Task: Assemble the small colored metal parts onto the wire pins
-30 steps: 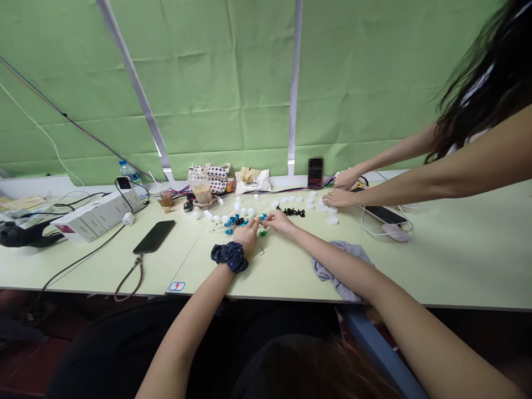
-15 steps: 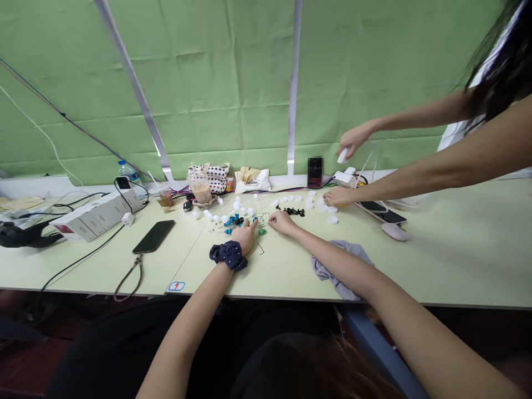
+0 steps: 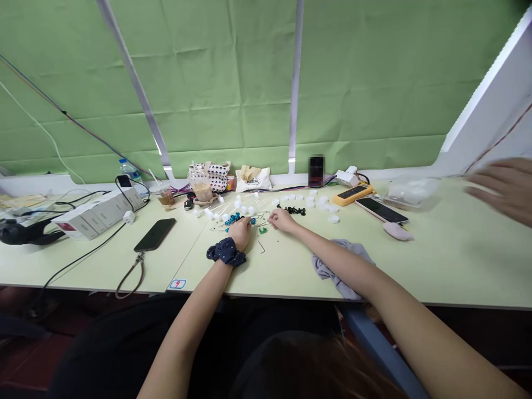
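Note:
My left hand [image 3: 240, 233], with a dark dotted scrunchie [image 3: 226, 252] at the wrist, is closed with curled fingers beside a heap of small blue parts [image 3: 233, 219]. A small blue part [image 3: 252, 221] shows right at its fingertips. To the right, my right hand [image 3: 283, 220] is closed in a pinch; what it holds is too small to make out. Thin metal pieces lie between the hands. Just in front are a small green piece [image 3: 262, 230] and an L-shaped hex key [image 3: 261, 247]. Black screw-like parts [image 3: 293, 210] lie just beyond my right hand.
White round caps [image 3: 333, 219] are scattered behind and to both sides. A grey cloth [image 3: 338, 277] lies under my right forearm. Phones [image 3: 155, 235], a yellow meter [image 3: 353, 194], drink cups [image 3: 201, 191] and white boxes [image 3: 89, 219] surround the work. Another person's hand [image 3: 505, 191] is at far right.
The other person's arms have withdrawn to the right, uncovering the yellow meter and a clear plastic bag. My left hand's fingers have drawn in slightly leftward; my right hand stays put.

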`<state>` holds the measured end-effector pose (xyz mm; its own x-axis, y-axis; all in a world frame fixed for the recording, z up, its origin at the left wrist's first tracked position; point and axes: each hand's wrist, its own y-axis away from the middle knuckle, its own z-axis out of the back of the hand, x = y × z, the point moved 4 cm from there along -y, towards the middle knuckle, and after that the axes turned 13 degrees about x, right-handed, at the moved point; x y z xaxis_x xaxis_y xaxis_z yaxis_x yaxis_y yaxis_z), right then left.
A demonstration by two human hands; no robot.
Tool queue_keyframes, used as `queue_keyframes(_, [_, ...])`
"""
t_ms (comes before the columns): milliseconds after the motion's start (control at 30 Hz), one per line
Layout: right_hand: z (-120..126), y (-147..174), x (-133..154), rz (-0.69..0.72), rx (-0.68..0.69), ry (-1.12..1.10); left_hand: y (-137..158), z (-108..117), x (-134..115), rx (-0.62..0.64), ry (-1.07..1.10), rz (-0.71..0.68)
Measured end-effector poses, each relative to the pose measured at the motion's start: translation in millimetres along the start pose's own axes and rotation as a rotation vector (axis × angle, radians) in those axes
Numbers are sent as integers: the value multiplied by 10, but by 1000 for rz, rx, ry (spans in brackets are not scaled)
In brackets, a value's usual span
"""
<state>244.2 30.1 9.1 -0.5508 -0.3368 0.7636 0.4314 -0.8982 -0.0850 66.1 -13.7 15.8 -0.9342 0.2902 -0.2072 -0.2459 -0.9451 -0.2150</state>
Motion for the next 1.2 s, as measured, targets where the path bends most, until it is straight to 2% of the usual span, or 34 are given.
queue_keyframes(67, [-39,46,86,43,203,-190,-16,-14,6,-2,32,-57])
queue_keyframes(133, [-101,145,219,50,544,-350,-24,-23,4,1,49,-88])
queue_keyframes(200, [-165,321,375,-9,933,-408,-23,-24,1,1,52,-95])
queue_keyframes(267, [-219,542,508,-131,1259,-400,-15,-26,-1,-5,47,-93])
queue_keyframes(333, [-276,750,613,-209,1469,-419,-8,-30,2,-22,44,-101])
queue_keyframes(400, [-352,948,650,-211,1667,-456,-11,-40,15,-51,57,-122])
queue_keyframes(467, [-413,1113,572,-197,1845,-484,-28,-56,41,-84,83,-145])
queue_keyframes(533, [-439,1160,423,-146,1828,-595,-54,-70,77,-120,117,-162])
queue_keyframes(667, [-341,1029,166,6,1515,-846,-98,-50,163,-197,204,-179])
queue_keyframes(767, [-143,937,178,79,1350,-857,-98,17,263,-256,254,-151])
queue_keyframes(833, [33,958,248,97,1344,-783,-91,72,364,-294,269,-102])
queue_keyframes(933, [266,1144,255,34,1483,-613,-83,142,567,-349,276,9])
queue_keyframes(1000, [356,1276,144,-51,1517,-545,-84,166,708,-367,274,84])
queue_keyframes(1100, [372,1323,-101,-124,1385,-563,-86,163,869,-347,290,177])
queue_keyframes(1200, [303,1168,-283,-148,1205,-665,-76,149,921,-322,299,206])
